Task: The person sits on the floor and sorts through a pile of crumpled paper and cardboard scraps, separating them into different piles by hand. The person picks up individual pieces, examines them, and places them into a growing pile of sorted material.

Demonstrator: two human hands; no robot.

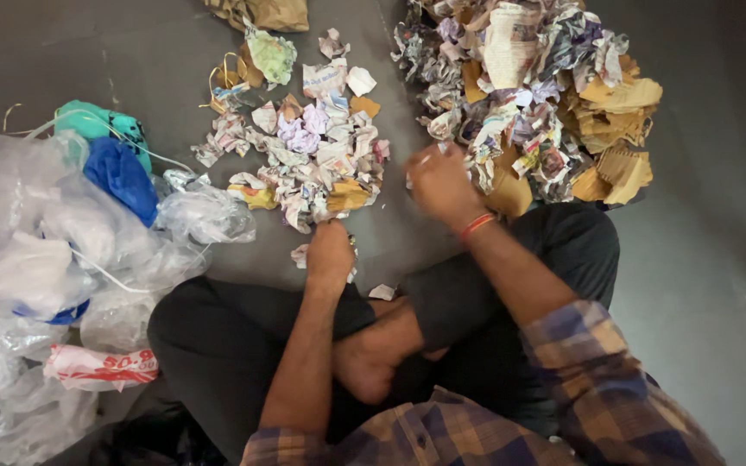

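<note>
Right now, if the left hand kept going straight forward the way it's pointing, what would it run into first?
Most likely the small pile of crumpled paper scraps on the floor: the left hand points up the picture toward its near edge. Contact can't be judged; depth is unclear from this head view.

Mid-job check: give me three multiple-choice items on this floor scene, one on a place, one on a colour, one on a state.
1. Where does the heap of clear plastic bags lie?
A. the person's left
B. the person's right
C. behind the large pile

2. What colour is the wrist band on the right hand?
A. green
B. red
C. white

3. How does the left hand stand?
A. raised high
B. down on small crumpled paper scraps
C. inside a bag

A: bags fill the picture's left edge.
B: the band shows red.
B: its fingers meet the scraps.
</note>
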